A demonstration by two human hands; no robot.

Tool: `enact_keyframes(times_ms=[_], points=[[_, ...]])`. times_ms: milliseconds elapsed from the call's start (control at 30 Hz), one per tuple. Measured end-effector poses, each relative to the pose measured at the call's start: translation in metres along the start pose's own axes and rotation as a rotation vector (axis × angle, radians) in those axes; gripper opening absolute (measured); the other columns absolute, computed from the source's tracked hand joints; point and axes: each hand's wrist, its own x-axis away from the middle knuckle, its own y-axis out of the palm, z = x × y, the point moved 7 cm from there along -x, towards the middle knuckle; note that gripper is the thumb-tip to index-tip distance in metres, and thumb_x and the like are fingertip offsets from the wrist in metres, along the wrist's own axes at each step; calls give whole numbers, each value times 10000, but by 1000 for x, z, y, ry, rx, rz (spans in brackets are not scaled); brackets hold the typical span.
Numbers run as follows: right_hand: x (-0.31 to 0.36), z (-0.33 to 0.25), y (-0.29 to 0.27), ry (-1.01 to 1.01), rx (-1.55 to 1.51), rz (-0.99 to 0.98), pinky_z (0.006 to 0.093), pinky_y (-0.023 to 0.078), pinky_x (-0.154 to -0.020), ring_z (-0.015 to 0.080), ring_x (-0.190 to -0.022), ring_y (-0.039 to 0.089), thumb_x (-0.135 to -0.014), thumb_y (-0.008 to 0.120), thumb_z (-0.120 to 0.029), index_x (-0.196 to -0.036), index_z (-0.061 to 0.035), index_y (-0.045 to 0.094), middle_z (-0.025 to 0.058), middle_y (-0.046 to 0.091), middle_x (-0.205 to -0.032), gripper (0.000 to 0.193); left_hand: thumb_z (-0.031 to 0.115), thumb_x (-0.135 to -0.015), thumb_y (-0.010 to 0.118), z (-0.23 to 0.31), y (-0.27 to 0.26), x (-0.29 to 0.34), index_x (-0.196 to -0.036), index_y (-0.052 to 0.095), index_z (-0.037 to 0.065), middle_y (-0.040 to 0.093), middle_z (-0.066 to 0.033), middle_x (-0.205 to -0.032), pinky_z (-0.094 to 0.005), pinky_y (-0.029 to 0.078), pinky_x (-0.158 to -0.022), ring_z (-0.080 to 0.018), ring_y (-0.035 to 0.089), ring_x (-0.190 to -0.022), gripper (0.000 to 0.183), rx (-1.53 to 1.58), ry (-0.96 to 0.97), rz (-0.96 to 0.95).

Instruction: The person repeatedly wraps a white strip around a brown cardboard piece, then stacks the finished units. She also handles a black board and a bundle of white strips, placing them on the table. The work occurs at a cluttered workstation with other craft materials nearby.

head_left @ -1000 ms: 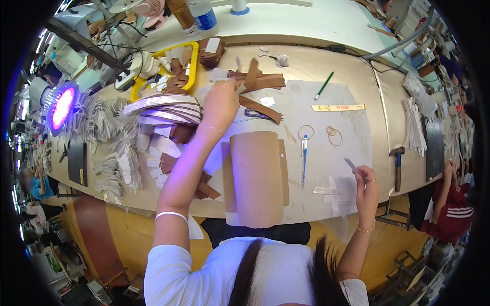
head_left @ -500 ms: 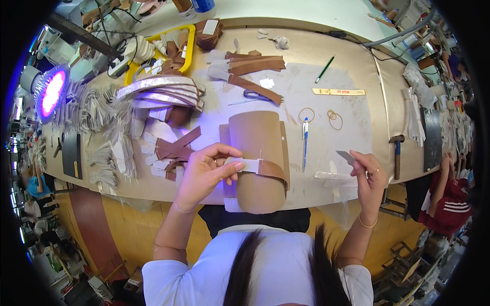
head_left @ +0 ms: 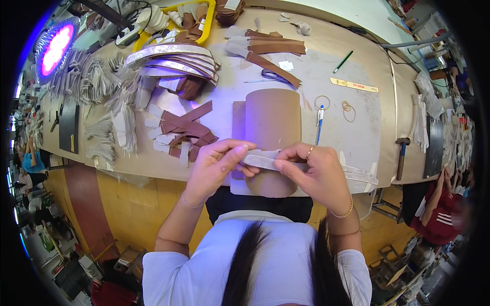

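Observation:
My left hand (head_left: 217,166) and my right hand (head_left: 314,173) meet over the near edge of the workbench and pinch one narrow pale strip (head_left: 261,162) between thumbs and fingers. The strip lies across the near end of a curved brown cardboard-coloured form (head_left: 272,122) that stands on a white sheet (head_left: 332,92). A ring sits on a finger of my right hand and a bracelet on that wrist. Left of the form lies a loose pile of brown strips with white ends (head_left: 178,132).
A blue pen (head_left: 318,124), rubber bands (head_left: 348,109), scissors (head_left: 270,76), a green pencil (head_left: 343,61) and a yellow ruler (head_left: 354,85) lie beyond the form. A hammer (head_left: 402,153) rests at right. Stacked strips (head_left: 171,58), a yellow tray (head_left: 168,25) and a purple lamp (head_left: 56,43) are at far left.
My left hand came back from the far pile with a strip. My right hand moved in from the right edge, and both now hold the strip over the form.

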Motion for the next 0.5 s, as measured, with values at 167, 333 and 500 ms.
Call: enact_keyframes(times_ms=[167, 333, 500], points=[[-11, 5, 7, 59, 13, -39, 233, 477, -577, 98, -584, 597, -815, 686, -119, -836, 22, 668, 73, 665, -692, 143, 236, -1012, 427, 0, -3, 1, -1115, 572, -94, 658, -195, -886, -309, 563, -681, -222, 675, -749, 375, 52, -5, -32], [-14, 6, 8, 76, 28, -49, 228, 474, -577, 86, -584, 585, -810, 682, -108, -826, 21, 666, 68, 658, -685, 131, 137, -975, 505, 3, -1, -1, -1114, 582, -96, 661, -185, -879, -291, 560, -671, -210, 675, -745, 283, -14, -15, -20], [-16, 7, 10, 87, 25, -55, 226, 476, -581, 84, -591, 585, -809, 679, -107, -825, 22, 666, 67, 658, -689, 130, -3, -877, 616, 2, 0, 1, -1125, 583, -96, 671, -167, -872, -273, 559, -679, -190, 676, -759, 267, -7, -21, 9]])
